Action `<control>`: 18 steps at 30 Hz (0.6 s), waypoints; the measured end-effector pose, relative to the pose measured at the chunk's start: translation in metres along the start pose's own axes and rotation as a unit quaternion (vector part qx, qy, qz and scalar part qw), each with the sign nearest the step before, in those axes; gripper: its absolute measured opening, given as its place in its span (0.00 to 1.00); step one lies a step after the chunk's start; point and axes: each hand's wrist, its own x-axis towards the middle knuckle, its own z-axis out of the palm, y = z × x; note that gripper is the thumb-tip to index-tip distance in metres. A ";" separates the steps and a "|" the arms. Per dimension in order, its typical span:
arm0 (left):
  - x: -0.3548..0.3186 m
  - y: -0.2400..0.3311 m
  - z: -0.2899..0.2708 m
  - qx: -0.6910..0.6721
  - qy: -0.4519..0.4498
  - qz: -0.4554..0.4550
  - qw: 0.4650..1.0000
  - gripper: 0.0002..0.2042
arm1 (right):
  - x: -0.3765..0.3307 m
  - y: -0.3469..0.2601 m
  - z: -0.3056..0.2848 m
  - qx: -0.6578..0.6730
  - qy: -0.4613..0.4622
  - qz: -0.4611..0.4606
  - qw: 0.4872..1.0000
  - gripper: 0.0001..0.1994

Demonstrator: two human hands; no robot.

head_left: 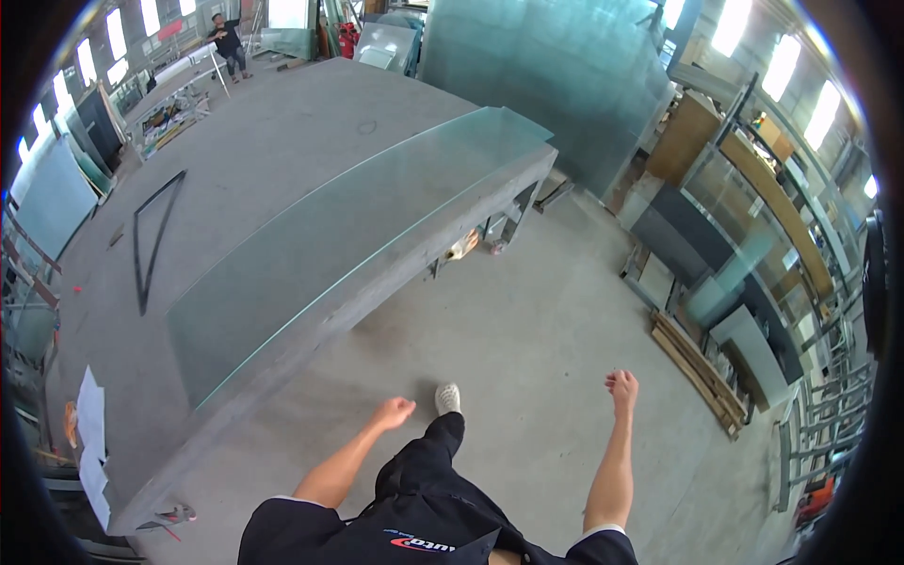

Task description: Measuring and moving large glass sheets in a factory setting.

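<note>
My left hand (394,412) hangs in the air over the concrete floor, its fingers curled, with nothing visible in them. Further right, my right hand (621,384) is also raised off the floor in a loose fist, and I see no object in it. Neither hand touches anything. Nearest to my left hand is a long grey table (273,141). A large, curved-edge sheet of clear greenish glass (330,235) lies flat along the table's near side. A thin dark triangular frame (165,235) rests farther left on the same tabletop.
White papers (91,414) lie at the table's left end. Tall glass sheets (537,85) stand upright beyond its far end. At right are racks with panels, wooden planks (695,372) on the floor and a metal frame (824,424). Another person (227,42) stands far off at upper left.
</note>
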 end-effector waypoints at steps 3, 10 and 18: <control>0.077 0.103 0.032 0.120 -0.077 0.078 0.987 0.23 | 0.112 -0.018 0.081 -0.071 -0.112 0.013 0.991 0.12; 0.188 0.381 0.011 0.153 -0.215 0.108 0.959 0.27 | 0.283 -0.124 0.214 -0.196 -0.462 0.158 0.850 0.18; 0.324 0.525 -0.012 -0.081 -0.187 0.047 0.978 0.22 | 0.703 -0.279 0.373 -0.130 -0.354 -0.175 0.909 0.14</control>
